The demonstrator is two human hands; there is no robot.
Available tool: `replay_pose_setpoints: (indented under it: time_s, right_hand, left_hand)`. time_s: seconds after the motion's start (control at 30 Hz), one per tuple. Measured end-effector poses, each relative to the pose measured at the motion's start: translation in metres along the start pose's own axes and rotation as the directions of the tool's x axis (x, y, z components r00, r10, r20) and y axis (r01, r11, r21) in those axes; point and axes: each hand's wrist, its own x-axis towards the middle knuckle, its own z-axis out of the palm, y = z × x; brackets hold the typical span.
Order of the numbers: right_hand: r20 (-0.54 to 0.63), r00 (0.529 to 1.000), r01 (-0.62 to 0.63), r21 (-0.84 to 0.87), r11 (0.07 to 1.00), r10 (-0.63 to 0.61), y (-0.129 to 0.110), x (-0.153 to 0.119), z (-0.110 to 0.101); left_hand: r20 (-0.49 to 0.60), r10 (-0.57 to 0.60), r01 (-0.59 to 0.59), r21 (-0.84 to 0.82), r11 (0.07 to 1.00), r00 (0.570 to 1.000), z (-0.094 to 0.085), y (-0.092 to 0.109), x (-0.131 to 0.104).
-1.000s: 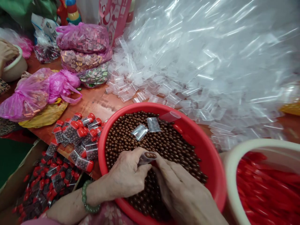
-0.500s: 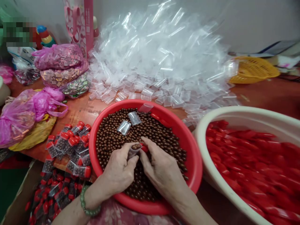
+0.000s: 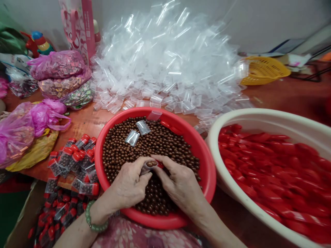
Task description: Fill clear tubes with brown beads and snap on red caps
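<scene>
Over the red basin [image 3: 209,179], our left hand [image 3: 129,181] grips a clear tube [image 3: 148,167] mouth-up — likely against spills; our right hand [image 3: 181,182] pinches a red cap [image 3: 160,165].

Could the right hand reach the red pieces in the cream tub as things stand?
Likely yes: the red pieces lie in the open cream tub past the red basin's rim, though the right hand holds another red piece.
</scene>
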Motion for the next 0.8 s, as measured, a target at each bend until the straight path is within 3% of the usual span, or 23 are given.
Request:
replay_pose_setpoints:
  time_s: [0.1, 0.2, 0.27, 0.33, 0.47, 0.6, 0.8]
  right_hand:
    - [-0.009, 1.0, -0.026, 0.066, 0.998, 0.027, 0.0, 0.001, -0.01]
    - [-0.066, 0.984, -0.137, 0.302, 0.943, 0.164, 0.0, 0.002, -0.023]
    - [-0.107, 0.965, -0.165, 0.457, 0.874, 0.238, -0.004, 0.004, -0.03]
    - [-0.125, 0.967, -0.127, 0.516, 0.847, 0.221, -0.011, 0.005, -0.033]
    - [-0.046, 0.996, -0.043, 0.51, 0.859, 0.078, -0.026, 0.01, -0.026]
    - [-0.003, 0.996, 0.083, 0.471, 0.878, -0.093, -0.023, 0.016, -0.02]
    - [-0.045, 0.998, -0.015, 0.422, 0.907, 0.037, 0.002, 0.013, -0.029]
  left_hand:
    - [-0.001, 0.003, -0.003, -0.138, 0.99, 1.0, -0.002, -0.001, -0.002]
    - [0.01, 0.007, -0.003, -0.309, 0.951, 1.0, -0.002, -0.002, -0.003]
    - [0.064, 0.013, 0.01, -0.346, 0.938, 0.998, -0.003, -0.001, -0.003]
    - [0.135, 0.015, 0.034, -0.354, 0.935, 0.991, -0.004, -0.001, -0.003]
    - [0.196, -0.018, 0.086, -0.349, 0.933, 0.98, -0.005, 0.002, -0.003]
    - [0.202, -0.029, 0.111, -0.409, 0.906, 0.979, -0.005, 0.002, -0.003]
    - [0.195, -0.045, 0.15, -0.568, 0.809, 0.98, -0.004, -0.003, -0.002]
